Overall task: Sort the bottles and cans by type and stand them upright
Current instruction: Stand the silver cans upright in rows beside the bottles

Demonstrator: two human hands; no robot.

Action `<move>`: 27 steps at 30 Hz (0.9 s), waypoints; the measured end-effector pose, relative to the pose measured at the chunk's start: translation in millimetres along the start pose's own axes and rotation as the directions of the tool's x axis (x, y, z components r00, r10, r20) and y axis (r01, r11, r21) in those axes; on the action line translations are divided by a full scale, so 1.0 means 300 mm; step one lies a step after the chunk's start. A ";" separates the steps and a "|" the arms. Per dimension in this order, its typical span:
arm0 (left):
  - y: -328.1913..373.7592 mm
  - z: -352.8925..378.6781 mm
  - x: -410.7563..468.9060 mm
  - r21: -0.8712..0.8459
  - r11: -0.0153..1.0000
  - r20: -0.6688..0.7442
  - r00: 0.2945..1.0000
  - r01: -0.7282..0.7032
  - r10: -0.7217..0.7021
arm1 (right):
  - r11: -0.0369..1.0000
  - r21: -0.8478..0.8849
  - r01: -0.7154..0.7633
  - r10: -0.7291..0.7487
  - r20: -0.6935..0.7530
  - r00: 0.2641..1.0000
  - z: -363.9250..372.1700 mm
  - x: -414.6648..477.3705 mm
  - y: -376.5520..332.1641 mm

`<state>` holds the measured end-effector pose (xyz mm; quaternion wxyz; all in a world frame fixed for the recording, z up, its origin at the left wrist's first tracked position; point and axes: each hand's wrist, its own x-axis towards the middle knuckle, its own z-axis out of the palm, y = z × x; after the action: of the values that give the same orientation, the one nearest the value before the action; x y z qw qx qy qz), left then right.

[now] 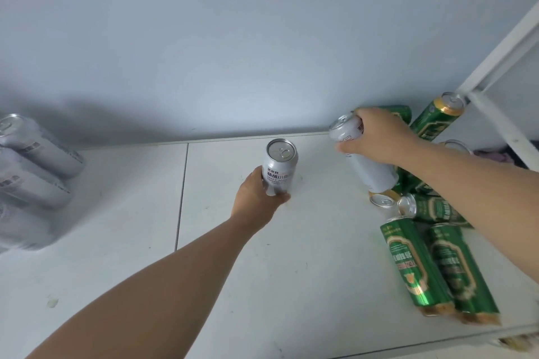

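White tabletop [291, 256], pale wall [233, 38], silver cans [280, 167]

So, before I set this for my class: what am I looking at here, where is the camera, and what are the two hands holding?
There is no machine here. This is a single picture from a camera worn on a person's head, looking forward and down at their own bare arms. The left hand grips a white can, held upright at the white table. The right hand grips a second white can, tilted, above a heap of green cans that mostly lie on their sides at the right. More white cans, blurred, are grouped at the left edge. A white frame rises at the far right.
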<state>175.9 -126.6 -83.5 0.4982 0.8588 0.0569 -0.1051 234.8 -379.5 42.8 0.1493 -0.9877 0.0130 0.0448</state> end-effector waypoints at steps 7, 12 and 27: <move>0.074 -0.031 -0.025 0.003 0.998 0.019 0.998 -0.062 0.061 | 0.928 0.372 0.008 0.072 -0.201 0.977 -0.116 -0.080 0.007; 0.116 -0.041 -0.060 0.002 0.994 0.046 0.993 -0.113 0.113 | 0.865 0.501 0.023 0.121 -0.253 0.960 -0.144 -0.150 -0.006; 0.210 -0.032 -0.247 0.003 0.994 -0.008 0.994 -0.109 0.109 | 0.836 0.522 0.167 -0.024 -0.270 0.963 -0.165 -0.266 0.000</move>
<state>117.9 -149.2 -8.2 0.5018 0.8617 0.0117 -0.0744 159.4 -393.2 97.3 0.4207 -0.9023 -0.0057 -0.0942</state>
